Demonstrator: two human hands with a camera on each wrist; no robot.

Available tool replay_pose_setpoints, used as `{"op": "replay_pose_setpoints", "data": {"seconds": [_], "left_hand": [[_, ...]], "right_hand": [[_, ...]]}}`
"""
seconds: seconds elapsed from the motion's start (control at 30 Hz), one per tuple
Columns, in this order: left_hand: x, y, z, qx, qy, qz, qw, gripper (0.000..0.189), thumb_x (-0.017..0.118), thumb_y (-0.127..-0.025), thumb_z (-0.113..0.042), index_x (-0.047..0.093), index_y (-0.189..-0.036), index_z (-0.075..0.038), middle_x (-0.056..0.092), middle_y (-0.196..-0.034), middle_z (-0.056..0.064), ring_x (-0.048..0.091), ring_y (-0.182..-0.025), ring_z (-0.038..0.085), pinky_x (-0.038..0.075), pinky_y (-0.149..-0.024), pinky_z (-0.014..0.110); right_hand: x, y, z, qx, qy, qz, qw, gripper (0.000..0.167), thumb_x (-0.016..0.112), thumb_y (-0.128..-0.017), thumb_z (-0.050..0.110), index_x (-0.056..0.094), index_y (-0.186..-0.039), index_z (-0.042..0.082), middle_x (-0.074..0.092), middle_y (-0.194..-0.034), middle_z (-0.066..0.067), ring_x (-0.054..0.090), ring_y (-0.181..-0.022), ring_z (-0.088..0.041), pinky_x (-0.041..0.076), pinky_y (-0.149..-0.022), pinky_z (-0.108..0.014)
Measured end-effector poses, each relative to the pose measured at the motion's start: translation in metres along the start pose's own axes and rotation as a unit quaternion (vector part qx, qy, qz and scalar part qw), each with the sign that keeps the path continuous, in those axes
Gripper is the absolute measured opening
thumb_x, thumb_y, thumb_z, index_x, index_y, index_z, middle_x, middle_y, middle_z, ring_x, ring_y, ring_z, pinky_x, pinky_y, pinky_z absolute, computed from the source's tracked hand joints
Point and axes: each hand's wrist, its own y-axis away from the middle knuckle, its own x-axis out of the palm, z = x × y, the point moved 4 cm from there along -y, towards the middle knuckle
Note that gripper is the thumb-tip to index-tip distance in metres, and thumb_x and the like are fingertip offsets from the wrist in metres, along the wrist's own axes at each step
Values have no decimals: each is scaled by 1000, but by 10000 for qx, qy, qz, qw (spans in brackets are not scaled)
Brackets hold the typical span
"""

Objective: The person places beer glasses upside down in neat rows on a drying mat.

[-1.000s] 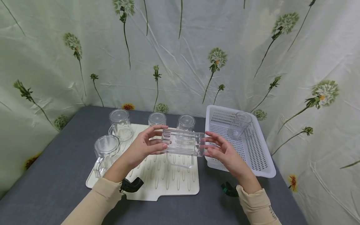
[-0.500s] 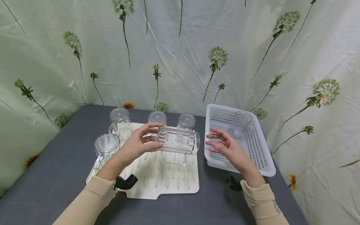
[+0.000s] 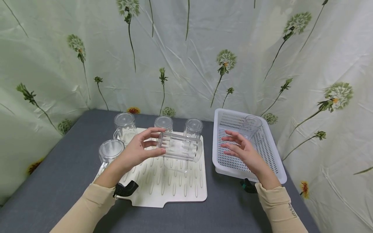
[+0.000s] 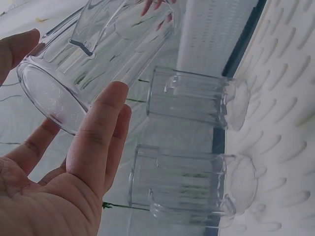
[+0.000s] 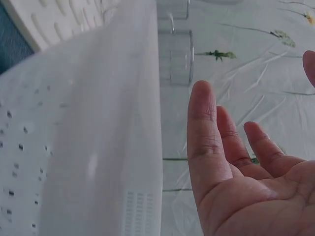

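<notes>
My left hand grips a clear mug by one end, thumb below and fingers above in the head view. The mug lies sideways in the air over the cream drying mat, its handle hanging downward. In the left wrist view, the round end of this mug is near the palm. My right hand holds nothing. Its fingers are spread and slightly bent above the near left part of the white basket. Inside that basket, a clear glass leans toward the back.
Several clear mugs stand upside down on the mat: a back-left mug, a front-left mug, and mugs at the back middle and back right. A flowered curtain hangs behind the dark grey table.
My right hand has let go of the mug's right end and moved right, over the basket. The left hand has carried the mug a little to the left, tilting its right end slightly downward.
</notes>
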Motion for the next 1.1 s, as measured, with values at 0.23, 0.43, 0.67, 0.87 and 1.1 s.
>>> {"op": "replay_pose_setpoints", "data": {"seconds": [0.23,0.43,0.67,0.87,1.1], "left_hand": [[-5,3,-2,-112,-198,-26,9997,69,87,-92,-22,56,-154,-22,52,-152,16,62,-131,37,58,-97,41],[-10,5,1,-183,-428,-62,9989,69,89,-91,-28,57,-153,-29,52,-152,12,61,-134,37,57,-99,46],[-14,5,1,-191,-574,-79,9981,70,90,-90,-30,57,-152,-30,52,-153,12,61,-134,38,58,-98,47],[-14,6,1,-200,-610,-47,9979,72,90,-90,-29,56,-154,-26,52,-153,13,62,-133,39,58,-98,47],[-16,5,2,-162,-727,-68,9972,71,90,-90,-29,57,-153,-26,54,-152,12,64,-129,37,58,-97,47]], "right_hand": [[-16,0,0,204,234,-198,9993,61,56,-113,21,31,-165,0,47,-153,-31,69,-119,-4,62,-98,-25],[-29,-1,-1,250,240,-286,9990,61,55,-114,22,30,-165,-1,52,-150,-23,68,-116,1,61,-97,-23],[-43,-2,-2,353,272,-392,9982,62,55,-114,23,29,-165,-1,56,-143,-10,68,-116,-1,61,-96,-24],[-52,-2,-2,468,340,-415,9975,65,54,-114,25,26,-167,0,49,-151,-22,67,-117,-1,60,-96,-22],[-61,-4,-6,497,183,-427,9977,64,54,-115,25,25,-166,-1,56,-134,7,69,-118,-2,61,-96,-22]]}}
